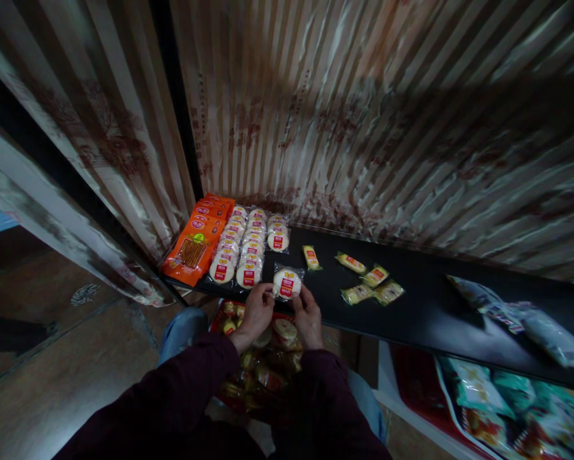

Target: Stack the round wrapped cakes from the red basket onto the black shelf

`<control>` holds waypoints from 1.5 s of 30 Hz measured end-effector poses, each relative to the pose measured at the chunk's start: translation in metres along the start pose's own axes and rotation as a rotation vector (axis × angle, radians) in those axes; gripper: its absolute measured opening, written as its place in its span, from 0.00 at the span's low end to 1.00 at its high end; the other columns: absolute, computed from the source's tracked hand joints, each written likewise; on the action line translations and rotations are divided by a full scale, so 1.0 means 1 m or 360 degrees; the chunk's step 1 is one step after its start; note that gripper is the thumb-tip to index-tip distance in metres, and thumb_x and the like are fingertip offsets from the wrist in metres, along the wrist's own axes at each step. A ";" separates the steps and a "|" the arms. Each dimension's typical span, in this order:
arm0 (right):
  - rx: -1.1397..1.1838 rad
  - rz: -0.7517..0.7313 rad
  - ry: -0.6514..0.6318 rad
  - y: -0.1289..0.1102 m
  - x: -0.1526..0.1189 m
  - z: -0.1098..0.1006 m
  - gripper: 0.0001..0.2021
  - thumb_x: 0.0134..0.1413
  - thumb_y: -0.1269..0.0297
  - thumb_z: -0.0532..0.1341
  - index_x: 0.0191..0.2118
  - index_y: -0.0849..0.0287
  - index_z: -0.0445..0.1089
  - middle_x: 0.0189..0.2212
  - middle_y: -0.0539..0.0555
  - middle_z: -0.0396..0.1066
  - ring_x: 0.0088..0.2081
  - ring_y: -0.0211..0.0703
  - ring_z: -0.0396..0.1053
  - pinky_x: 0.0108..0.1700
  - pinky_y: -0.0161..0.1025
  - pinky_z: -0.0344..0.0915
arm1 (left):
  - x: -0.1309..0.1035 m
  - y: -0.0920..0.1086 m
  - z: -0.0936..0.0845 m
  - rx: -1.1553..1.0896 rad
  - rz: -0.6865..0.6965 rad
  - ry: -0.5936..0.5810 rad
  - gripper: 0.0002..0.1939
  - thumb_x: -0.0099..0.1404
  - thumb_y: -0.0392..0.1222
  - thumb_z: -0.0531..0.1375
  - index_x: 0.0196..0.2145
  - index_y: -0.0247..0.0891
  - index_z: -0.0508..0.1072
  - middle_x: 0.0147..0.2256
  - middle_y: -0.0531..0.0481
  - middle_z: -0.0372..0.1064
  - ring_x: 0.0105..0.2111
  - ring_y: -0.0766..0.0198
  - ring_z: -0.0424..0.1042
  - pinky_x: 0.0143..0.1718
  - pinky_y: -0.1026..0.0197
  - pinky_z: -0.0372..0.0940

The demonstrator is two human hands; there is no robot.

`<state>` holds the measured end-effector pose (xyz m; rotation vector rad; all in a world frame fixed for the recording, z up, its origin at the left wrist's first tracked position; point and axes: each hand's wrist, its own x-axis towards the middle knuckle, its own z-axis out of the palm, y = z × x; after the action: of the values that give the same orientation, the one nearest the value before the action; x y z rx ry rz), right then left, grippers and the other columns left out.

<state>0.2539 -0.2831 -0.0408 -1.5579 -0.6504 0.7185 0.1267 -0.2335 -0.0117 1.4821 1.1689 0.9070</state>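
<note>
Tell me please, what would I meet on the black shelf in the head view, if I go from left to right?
Orange snack packets, columns of wrapped round crackers, a single small yellow packet, a cluster of four yellowish packets, pale shiny packaging.

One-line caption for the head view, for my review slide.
Two hands hold a round wrapped snack at the black shelf, beside rows of similar packs and orange packets.

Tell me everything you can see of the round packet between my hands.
The round packet is a pale, flat disc in clear, shiny, plastic-looking wrap, with a red label and yellow mark. Its printed face points up. The left hand and right hand hold its near sides, at the front of the black shelf.
</note>
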 end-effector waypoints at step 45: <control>-0.0036 -0.0146 0.0108 0.007 0.077 0.028 0.26 0.44 0.55 0.58 0.50 0.61 0.68 0.47 0.59 0.73 0.45 0.47 0.70 0.51 0.47 0.64 | 0.038 -0.003 0.031 0.0134 0.0190 -0.0009 0.28 0.54 0.28 0.56 0.54 0.33 0.67 0.61 0.37 0.58 0.63 0.50 0.55 0.65 0.46 0.49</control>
<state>0.2819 -0.2076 -0.0554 -1.5564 -0.6767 0.5891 0.1651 -0.2049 -0.0224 1.6356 1.1364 0.9432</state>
